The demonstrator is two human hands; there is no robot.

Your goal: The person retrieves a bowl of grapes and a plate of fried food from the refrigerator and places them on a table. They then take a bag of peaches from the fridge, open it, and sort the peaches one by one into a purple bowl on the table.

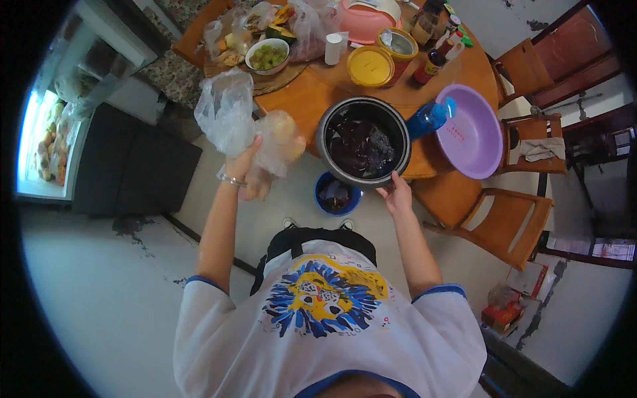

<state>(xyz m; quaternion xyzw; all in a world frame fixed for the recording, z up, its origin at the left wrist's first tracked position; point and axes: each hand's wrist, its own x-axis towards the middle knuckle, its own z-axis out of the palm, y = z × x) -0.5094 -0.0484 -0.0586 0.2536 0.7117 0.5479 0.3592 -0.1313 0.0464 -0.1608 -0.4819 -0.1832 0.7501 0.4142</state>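
My left hand (243,160) is closed around clear plastic bags (224,119). One of these bags holds pale, round produce (281,132) and hangs beside the table edge. At the table's front edge is a dark round inner pot (366,179), with dark contents and water with bubbles inside. My right hand (395,195) grips its near rim, thumb on top; the fingers underneath are partly hidden. Below the pot, a blue bucket (359,201) with dark contents stands on the floor. A blue bottle (423,122) lies tilted between the pot and a purple basin (470,132).
The wooden table (293,97) carries a bowl of green grapes (267,57), bagged food scraps, a yellow-lidded tub (371,66), sauce bottles (433,64) and a pink basin (368,25). Left stands an open, lit refrigerator (50,144). Wooden chairs (502,224) line the right.
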